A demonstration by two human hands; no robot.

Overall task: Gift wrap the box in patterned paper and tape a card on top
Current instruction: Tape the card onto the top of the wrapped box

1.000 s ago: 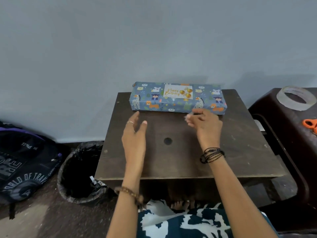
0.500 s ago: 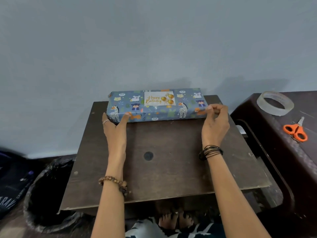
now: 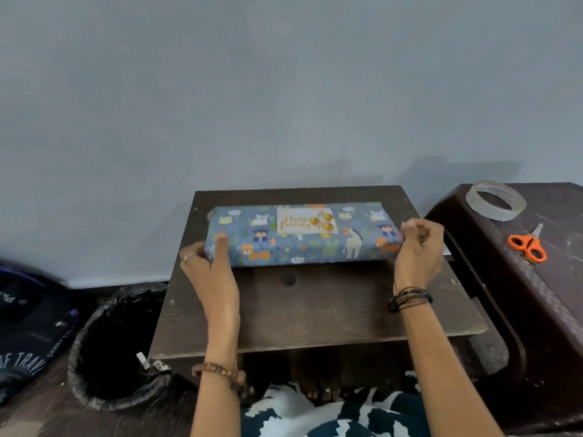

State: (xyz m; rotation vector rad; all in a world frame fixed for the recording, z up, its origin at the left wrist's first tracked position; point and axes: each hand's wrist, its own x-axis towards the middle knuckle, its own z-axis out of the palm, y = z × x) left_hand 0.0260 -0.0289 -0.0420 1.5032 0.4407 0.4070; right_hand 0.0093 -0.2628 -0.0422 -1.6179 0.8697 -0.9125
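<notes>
A long box (image 3: 296,244) wrapped in blue paper with animal prints lies across the far half of a small dark wooden table (image 3: 315,310). A white "Happy Birthday" card (image 3: 306,220) with gold balloons is stuck on its top. My left hand (image 3: 209,266) grips the box's left end, thumb on the front face and fingers behind the end. At the box's right end my right hand (image 3: 419,244) holds on with curled fingers.
A roll of clear tape (image 3: 495,200) and orange-handled scissors (image 3: 527,244) lie on a dark brown plastic stool (image 3: 542,294) at the right. A bin lined with a black bag (image 3: 113,351) stands left of the table, with a dark backpack (image 3: 28,326) beyond it.
Both hands went from the table's middle to the two ends of the box and took hold of it. The box now lies nearer to me on the table.
</notes>
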